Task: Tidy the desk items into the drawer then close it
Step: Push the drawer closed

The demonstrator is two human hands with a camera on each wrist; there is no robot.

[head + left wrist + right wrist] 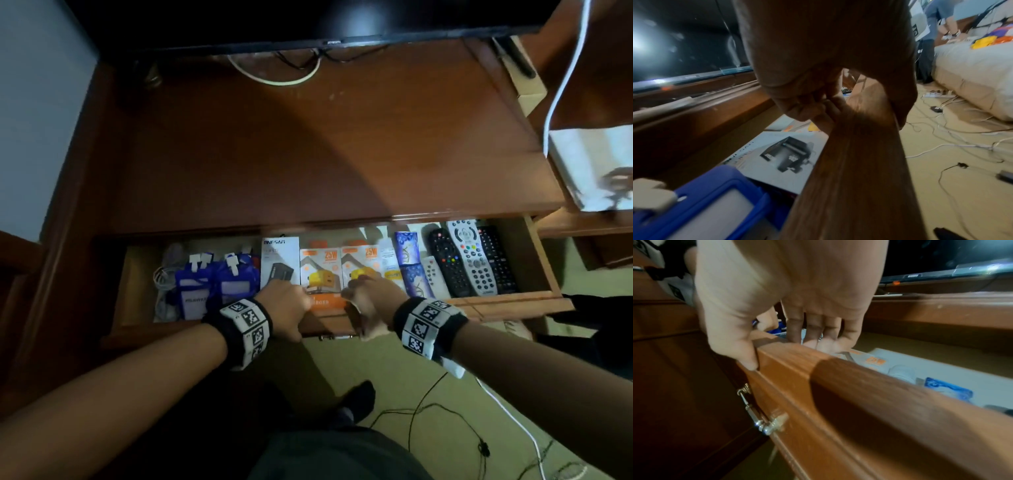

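drawer (507,303): stood open under the desk, front panel nearest the person, both hands on the middle of its front edge
left hand (286,310): fingers curled over the top of the drawer front, gripping it, just left of the right hand; left wrist view showed the curled fingers (807,107) on the panel's inner side
right hand (370,303): gripped the front edge too; right wrist view showed thumb (740,350) on the outer face, fingers (818,331) hooked over the top into the drawer
handle (760,412): metal, on the drawer's outer face, below the right thumb, not touched
contents, left: white cable (162,284) at far left, then two blue pouches (215,284) side by side
contents, middle: white box (279,262), then two orange 25W boxes (339,265) beside it, partly hidden by the hands
contents, right: white tube (388,257), two blue packets (409,263), a small white remote (435,275), then three remotes (471,257) lying side by side, black, grey, black
desk (308,144): brown wood top above the drawer
TV (308,24): dark screen at the far edge of the desk, cables (284,73) under it
floor (394,370): beige, wires (445,411) trailing on the right
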